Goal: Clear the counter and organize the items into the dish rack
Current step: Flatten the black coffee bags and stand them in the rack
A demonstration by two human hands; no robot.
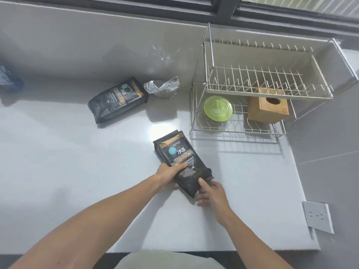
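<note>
A black coffee bag point(178, 152) lies near the middle of the white counter point(77, 162), its top pointing away toward the dish rack point(242, 131). My left hand point(168, 175) grips its near left side. My right hand point(211, 193) touches its near bottom corner with the thumb on top. A second black coffee bag point(118, 99) lies flat further back on the left. Beside it stands an open silver foil pouch point(162, 88). The two-tier wire rack holds a green plate point(217, 108) and a wooden tissue box point(269, 106) on its lower tier.
The rack's upper tier point(252, 82) carries nothing. A blue patterned package point(7, 78) sits at the far left edge. A wall socket point(317, 216) is on the tiled wall to the right. A window frame point(223, 8) runs along the back.
</note>
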